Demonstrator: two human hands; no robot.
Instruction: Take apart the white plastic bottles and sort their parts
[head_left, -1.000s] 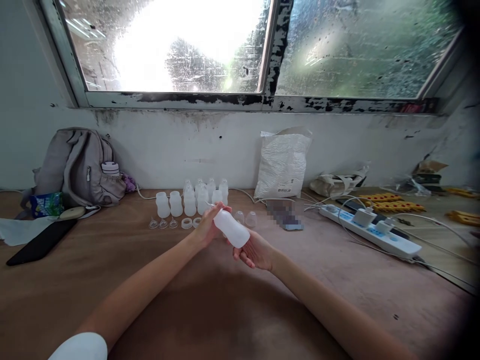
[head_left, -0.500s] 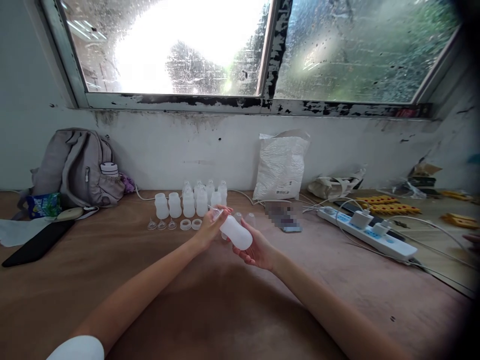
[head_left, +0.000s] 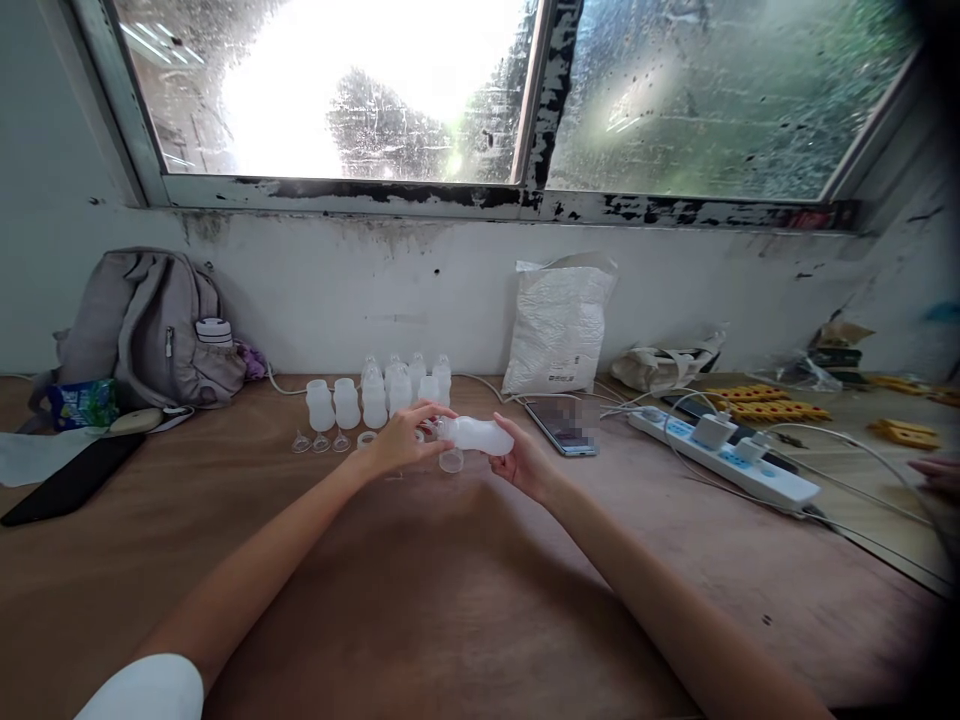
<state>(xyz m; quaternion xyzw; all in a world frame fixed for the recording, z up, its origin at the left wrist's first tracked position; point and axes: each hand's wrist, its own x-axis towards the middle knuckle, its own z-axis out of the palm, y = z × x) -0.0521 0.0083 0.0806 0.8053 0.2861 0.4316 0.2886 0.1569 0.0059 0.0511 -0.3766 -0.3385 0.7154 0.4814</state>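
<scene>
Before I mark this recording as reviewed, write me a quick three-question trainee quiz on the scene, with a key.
1. True or false: the white bottle between the left hand and right hand is on its side, not upright.

2. What leans against the wall, directly behind the phone?
A) the backpack
B) the white padded bag
C) the power strip

3. Fill in: in front of the leftmost standing bottles is a row of ____ small clear teats.

Key: 1 true; 2 B; 3 three
</scene>
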